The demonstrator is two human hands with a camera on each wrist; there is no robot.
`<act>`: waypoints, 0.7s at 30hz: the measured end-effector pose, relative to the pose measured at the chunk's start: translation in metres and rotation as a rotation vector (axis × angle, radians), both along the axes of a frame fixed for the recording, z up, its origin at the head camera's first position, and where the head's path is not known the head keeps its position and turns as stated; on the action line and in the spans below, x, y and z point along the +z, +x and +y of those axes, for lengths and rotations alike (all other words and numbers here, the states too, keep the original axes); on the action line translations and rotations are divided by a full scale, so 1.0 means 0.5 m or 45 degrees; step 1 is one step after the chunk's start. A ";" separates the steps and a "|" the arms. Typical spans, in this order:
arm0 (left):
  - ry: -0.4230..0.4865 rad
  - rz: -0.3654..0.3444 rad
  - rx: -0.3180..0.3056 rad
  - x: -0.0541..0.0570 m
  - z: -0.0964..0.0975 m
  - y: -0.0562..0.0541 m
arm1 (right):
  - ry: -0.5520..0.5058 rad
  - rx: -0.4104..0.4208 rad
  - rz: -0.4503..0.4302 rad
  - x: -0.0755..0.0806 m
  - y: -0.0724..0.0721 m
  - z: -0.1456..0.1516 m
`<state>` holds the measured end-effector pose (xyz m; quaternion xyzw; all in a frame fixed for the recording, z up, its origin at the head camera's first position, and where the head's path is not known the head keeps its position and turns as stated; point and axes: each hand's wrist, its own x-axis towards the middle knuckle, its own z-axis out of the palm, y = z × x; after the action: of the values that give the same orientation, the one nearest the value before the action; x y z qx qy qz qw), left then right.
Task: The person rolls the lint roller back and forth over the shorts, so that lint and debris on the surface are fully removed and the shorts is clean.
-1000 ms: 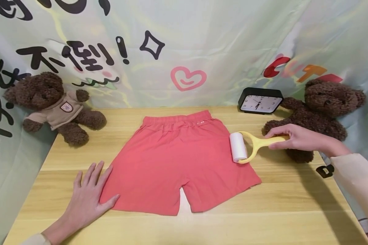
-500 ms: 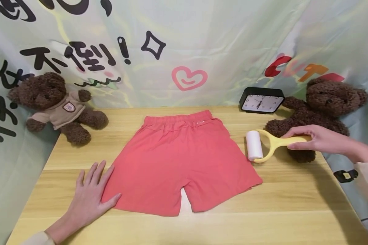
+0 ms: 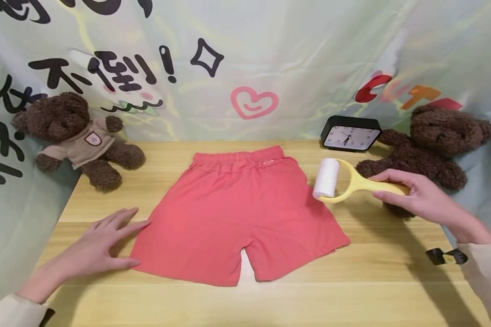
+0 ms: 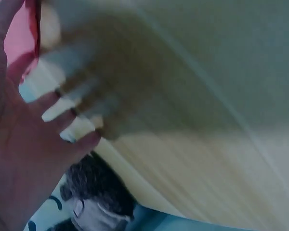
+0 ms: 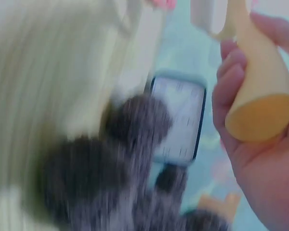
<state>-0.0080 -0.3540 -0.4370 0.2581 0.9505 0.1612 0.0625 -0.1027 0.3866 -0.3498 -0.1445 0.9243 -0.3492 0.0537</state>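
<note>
We count, largest first: one pale printed backdrop (image 3: 311,54), cut off at the top; one wood-grain counter (image 3: 188,302), near edge out of frame; one pair of red shorts (image 3: 225,218), laid flat mid-counter, waistband to the back, which we judge light, soft and apt to ruck or slide, best taken by the waistband or steadied at a hem; one brown bear in a beige sweater (image 3: 91,147), back left; one undressed brown bear (image 3: 450,131), back right; one left hand (image 3: 96,247), fingers straight and spread, thumb and forefinger tips at the shorts' left edge; one right hand (image 3: 421,195), fingers and thumb curled round a handle; one yellow-handled roller (image 3: 361,182) in that grip, its white cylinder tilted at the shorts' right edge, which we judge light and rigid, best held by the handle; one black desk clock (image 3: 349,136), beside the undressed bear. Uncertain to us: whether the cylinder touches cloth, and how hard the left fingertips press. The right hand partly covers the undressed bear; the right wrist view is motion-blurred, and the left wrist view shows only a sliver of the shorts.
</note>
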 end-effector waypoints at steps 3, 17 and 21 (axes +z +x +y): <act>0.044 -0.088 -0.007 0.013 -0.014 -0.005 | -0.083 0.019 0.059 -0.012 0.016 -0.048; 0.100 -0.153 0.005 -0.001 -0.037 -0.017 | -0.357 0.201 0.009 -0.058 0.094 -0.343; 0.059 -0.176 0.013 0.005 -0.032 -0.024 | -0.372 0.238 -0.035 -0.073 0.112 -0.441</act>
<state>-0.0200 -0.3702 -0.4346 0.2431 0.9412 0.2008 0.1211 -0.0468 0.1660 -0.3865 -0.2314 0.8454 -0.4751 0.0769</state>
